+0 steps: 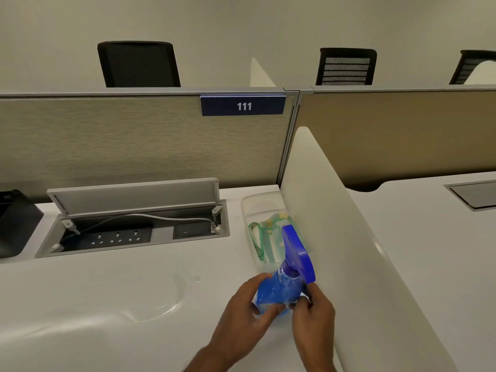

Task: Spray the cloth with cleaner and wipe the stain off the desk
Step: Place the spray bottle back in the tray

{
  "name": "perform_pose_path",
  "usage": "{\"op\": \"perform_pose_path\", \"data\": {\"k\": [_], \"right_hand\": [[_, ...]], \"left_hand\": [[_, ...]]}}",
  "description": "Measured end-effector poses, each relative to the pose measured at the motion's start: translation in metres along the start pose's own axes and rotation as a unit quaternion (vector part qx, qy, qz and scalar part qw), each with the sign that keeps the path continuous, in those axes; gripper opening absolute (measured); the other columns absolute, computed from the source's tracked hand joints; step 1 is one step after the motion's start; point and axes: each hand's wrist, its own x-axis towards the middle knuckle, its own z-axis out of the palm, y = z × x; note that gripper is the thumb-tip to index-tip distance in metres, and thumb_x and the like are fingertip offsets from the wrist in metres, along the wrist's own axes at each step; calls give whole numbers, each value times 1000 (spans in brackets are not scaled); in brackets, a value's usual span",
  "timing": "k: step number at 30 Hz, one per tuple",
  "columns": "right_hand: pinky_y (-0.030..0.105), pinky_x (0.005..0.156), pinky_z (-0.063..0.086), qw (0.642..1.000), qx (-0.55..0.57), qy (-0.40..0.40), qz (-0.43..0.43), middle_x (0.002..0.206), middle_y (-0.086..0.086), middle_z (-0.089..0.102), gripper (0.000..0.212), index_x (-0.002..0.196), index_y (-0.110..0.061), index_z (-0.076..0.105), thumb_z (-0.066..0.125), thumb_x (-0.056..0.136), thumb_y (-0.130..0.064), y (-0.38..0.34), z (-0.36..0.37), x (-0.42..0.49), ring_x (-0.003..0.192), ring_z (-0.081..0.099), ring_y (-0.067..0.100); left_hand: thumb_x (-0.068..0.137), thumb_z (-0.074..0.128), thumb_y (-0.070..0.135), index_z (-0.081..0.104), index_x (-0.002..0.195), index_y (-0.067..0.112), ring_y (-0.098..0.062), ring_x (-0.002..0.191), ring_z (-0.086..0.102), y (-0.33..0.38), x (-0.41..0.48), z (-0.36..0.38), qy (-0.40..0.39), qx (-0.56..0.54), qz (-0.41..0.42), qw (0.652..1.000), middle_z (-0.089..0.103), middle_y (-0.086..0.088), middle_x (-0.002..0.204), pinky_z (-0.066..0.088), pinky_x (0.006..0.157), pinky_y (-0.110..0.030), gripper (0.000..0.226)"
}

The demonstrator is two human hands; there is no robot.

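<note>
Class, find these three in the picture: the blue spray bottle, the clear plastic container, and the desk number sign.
blue spray bottle (pixel 281 289): head view, on its translucent body.
clear plastic container (pixel 245 210): head view, on its left rim.
desk number sign (pixel 243 106): head view, on the digits 111.

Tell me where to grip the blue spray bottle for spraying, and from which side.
Grip the spray bottle at its narrow neck just under the blue trigger head, coming from the near right, probably with the right hand. The head tilts away toward the clear tray, so the trigger side faces the approach. The left hand can steady the body.
</note>
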Motion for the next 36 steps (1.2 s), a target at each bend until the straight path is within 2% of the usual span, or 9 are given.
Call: {"op": "perform_pose_path", "data": {"k": [6,9,12,15,21,23,28,32,36], "right_hand": [[4,68,52,997,68,-43,-7,134,7,58,51,124,-34,48,63,91,1,-11,7,-11,123,58,34],[1,69,49,993,84,-62,-50,138,10,55,48,131,-27,46,68,90,-11,-41,1,-9,122,57,26],[4,79,51,989,79,-60,-112,143,4,51,69,141,-24,40,69,79,-37,-80,1,6,117,59,12],[8,84,53,983,82,-51,-157,137,-2,54,75,143,-25,38,72,79,-48,-119,8,35,117,61,18],[20,78,57,973,89,-12,-212,115,0,65,54,128,-24,49,76,84,-42,-143,41,109,99,67,16],[24,77,58,974,83,-8,-210,111,-2,66,51,126,-26,50,76,85,-41,-134,54,132,95,68,15],[17,75,55,977,61,-22,-201,111,-3,65,50,128,-24,48,75,87,-36,-109,78,169,97,67,11],[13,81,52,979,46,-29,-196,115,-4,63,52,131,-24,46,74,88,-35,-90,91,181,102,64,9],[17,88,51,983,36,-28,-177,122,-4,61,55,134,-23,44,71,89,-36,-73,100,189,109,62,12]], "left_hand": [[89,66,44,46,126,47,-2,118,59,2,-1,2,22,-37,-9,999,60,34,123,56,89,-20,43],[86,64,47,47,125,48,3,113,59,27,4,-8,53,-44,21,997,58,38,122,54,82,-15,42],[88,62,44,47,125,50,9,115,56,67,20,-23,68,-37,77,994,52,53,118,54,86,-12,40],[97,60,29,50,128,46,1,115,60,99,50,-37,75,-39,129,988,60,39,121,53,85,-13,37],[99,59,14,60,123,35,-18,81,70,93,132,-48,103,-41,142,984,72,0,111,59,81,-40,32],[100,56,11,61,124,28,-11,74,68,82,155,-48,100,-42,132,985,73,-4,108,58,74,-33,30],[98,55,8,61,119,33,-14,95,70,50,186,-42,115,-17,99,988,73,1,105,59,85,-32,33],[99,53,8,54,105,56,6,95,66,37,193,-38,126,-11,61,990,69,16,103,52,82,-12,49],[101,51,13,56,121,39,4,105,63,27,196,-31,126,-3,45,991,68,11,116,49,88,-13,33]]}}
